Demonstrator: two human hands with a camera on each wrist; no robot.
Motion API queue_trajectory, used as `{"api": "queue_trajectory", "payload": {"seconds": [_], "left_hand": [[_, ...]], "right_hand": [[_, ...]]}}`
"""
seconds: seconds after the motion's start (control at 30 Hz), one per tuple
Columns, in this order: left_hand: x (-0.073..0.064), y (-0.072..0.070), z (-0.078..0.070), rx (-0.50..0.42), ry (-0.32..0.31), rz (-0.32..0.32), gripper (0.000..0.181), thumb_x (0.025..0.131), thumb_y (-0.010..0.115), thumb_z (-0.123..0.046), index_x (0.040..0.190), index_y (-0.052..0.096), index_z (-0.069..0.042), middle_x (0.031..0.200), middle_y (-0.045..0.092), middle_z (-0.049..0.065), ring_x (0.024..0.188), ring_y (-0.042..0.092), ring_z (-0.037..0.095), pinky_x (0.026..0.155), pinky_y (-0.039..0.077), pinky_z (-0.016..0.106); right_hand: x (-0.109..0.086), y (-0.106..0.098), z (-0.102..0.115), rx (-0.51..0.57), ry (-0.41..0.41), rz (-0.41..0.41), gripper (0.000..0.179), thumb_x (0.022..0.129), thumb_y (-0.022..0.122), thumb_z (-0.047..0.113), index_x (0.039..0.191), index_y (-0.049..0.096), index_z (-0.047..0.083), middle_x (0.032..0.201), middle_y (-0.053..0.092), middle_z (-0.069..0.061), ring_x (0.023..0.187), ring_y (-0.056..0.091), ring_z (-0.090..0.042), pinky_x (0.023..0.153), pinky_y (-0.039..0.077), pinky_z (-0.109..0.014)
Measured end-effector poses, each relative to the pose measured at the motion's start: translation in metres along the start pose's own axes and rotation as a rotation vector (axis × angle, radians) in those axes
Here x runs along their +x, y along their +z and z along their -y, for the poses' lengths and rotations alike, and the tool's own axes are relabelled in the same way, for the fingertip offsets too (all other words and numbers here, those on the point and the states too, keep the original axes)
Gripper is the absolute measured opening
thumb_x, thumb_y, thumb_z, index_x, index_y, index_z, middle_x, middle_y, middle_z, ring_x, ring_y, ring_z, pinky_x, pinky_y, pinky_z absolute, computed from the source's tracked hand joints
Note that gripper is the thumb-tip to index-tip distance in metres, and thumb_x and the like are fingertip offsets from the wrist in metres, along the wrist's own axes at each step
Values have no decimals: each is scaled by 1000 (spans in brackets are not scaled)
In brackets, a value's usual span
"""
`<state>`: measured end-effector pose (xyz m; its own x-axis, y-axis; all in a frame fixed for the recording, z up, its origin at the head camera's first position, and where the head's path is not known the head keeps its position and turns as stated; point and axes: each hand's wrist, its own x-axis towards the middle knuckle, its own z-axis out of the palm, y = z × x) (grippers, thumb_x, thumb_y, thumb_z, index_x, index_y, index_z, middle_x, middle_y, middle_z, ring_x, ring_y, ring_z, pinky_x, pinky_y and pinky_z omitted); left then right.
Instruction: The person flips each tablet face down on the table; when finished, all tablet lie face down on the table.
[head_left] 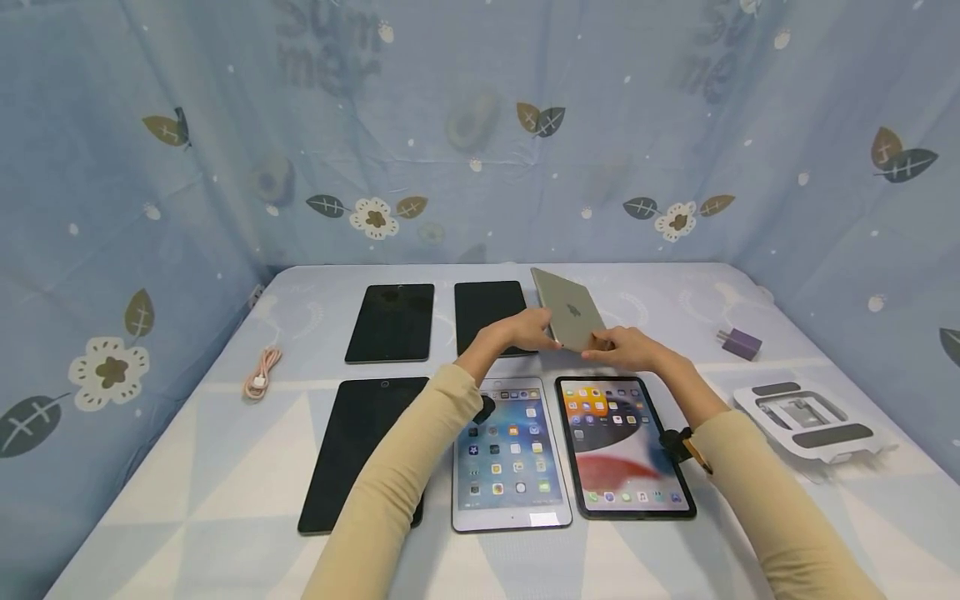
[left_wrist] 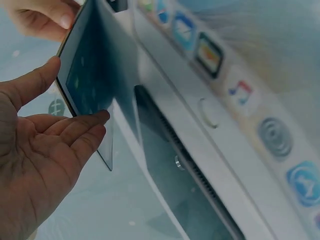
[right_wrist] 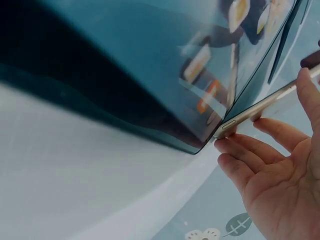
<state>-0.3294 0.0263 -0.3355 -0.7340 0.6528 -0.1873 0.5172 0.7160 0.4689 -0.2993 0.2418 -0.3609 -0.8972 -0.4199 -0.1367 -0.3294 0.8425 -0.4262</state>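
Note:
A gold-backed tablet (head_left: pixel 568 310) is tilted up at the back of the table, its rear with the apple logo facing the head camera. My left hand (head_left: pixel 525 329) holds its lower left part, thumb on one side and fingers on the other, as the left wrist view shows. At the lower right corner my right hand (head_left: pixel 630 347) grips it by the edge. In the left wrist view the held tablet's screen side (left_wrist: pixel 90 70) shows icons. Just left of it lies a black-screened tablet (head_left: pixel 487 307), partly hidden by my left hand.
Nearest me are a dark tablet (head_left: pixel 367 433), a lit white tablet (head_left: pixel 510 492) and a lit black-rimmed tablet (head_left: pixel 622 450). Another dark tablet (head_left: pixel 392 323) lies at the back left. A coiled cable (head_left: pixel 258 379) is far left; a purple charger (head_left: pixel 740 343) and white stand (head_left: pixel 806 417) are right.

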Motion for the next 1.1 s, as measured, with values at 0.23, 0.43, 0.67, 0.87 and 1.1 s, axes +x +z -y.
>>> {"api": "queue_trajectory", "payload": {"seconds": [0.23, 0.43, 0.67, 0.87, 1.1], "left_hand": [[8, 13, 1, 33, -54, -25, 46, 94, 62, -27, 132, 49, -4, 129, 58, 11, 113, 57, 22, 95, 47, 34], [14, 19, 0, 45, -60, -38, 41, 93, 63, -24, 127, 54, -3, 120, 62, 11, 91, 53, 17, 80, 45, 29], [15, 21, -2, 21, -114, 35, 37, 94, 62, -27, 120, 54, -3, 115, 61, 10, 86, 50, 15, 76, 43, 27], [17, 26, 0, 74, -136, -2, 30, 93, 64, -25, 114, 55, -5, 111, 62, 8, 85, 50, 14, 74, 43, 26], [17, 26, 2, 140, -130, -37, 29, 92, 65, -24, 111, 56, -4, 103, 61, 7, 80, 48, 14, 69, 41, 24]], "right_hand": [[-2, 0, -7, -18, 34, -19, 35, 94, 60, 35, 103, 61, 1, 93, 64, -16, 74, 53, -21, 63, 40, -29], [-3, 1, -10, -42, 73, -16, 32, 94, 61, 36, 92, 59, 3, 77, 56, -8, 67, 49, -18, 60, 37, -27], [-5, 4, -8, -46, 95, -18, 35, 94, 59, 38, 92, 58, 3, 78, 58, -9, 70, 52, -19, 61, 39, -27], [-6, 5, -6, -61, 111, -18, 36, 94, 59, 37, 93, 59, 1, 77, 58, -9, 71, 53, -20, 61, 39, -28], [-7, 2, -12, -78, 129, -19, 46, 96, 55, 38, 112, 61, -5, 96, 65, -20, 83, 59, -27, 70, 50, -38]]}}
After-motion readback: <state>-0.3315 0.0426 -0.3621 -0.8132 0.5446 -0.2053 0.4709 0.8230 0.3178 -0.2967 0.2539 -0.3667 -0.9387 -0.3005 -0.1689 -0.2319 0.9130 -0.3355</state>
